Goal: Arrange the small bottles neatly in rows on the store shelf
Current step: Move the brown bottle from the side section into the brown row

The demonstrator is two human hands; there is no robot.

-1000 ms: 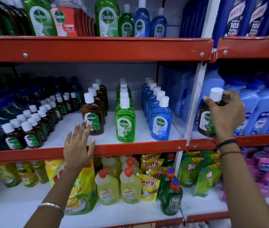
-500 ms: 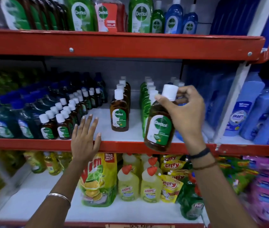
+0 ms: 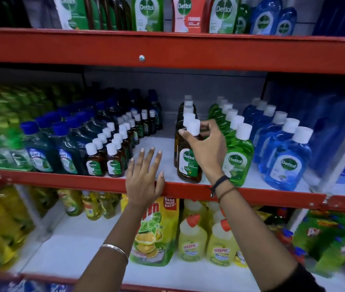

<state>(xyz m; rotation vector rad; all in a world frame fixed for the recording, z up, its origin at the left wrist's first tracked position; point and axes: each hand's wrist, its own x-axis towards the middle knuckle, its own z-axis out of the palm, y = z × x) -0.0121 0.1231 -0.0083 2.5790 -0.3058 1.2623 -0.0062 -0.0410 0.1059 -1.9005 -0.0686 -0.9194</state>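
My right hand grips a brown Dettol bottle with a white cap by its neck. The bottle stands upright at the front of a row of like brown bottles on the middle shelf. My left hand rests flat, fingers spread, on the red front edge of that shelf, left of the bottle. Two rows of small brown white-capped bottles stand further left. A green Dettol row and a blue Dettol row stand to the right.
Dark green bottles with blue caps fill the shelf's left side. The red upper shelf beam hangs overhead with large Dettol bottles on it. Below are a yellow pouch and Harpic bottles. A bare white strip lies between the small bottles and the brown row.
My right hand carried the brown bottle from the right bay leftward and set it down at the front of the brown row. My left hand stayed on the shelf edge.
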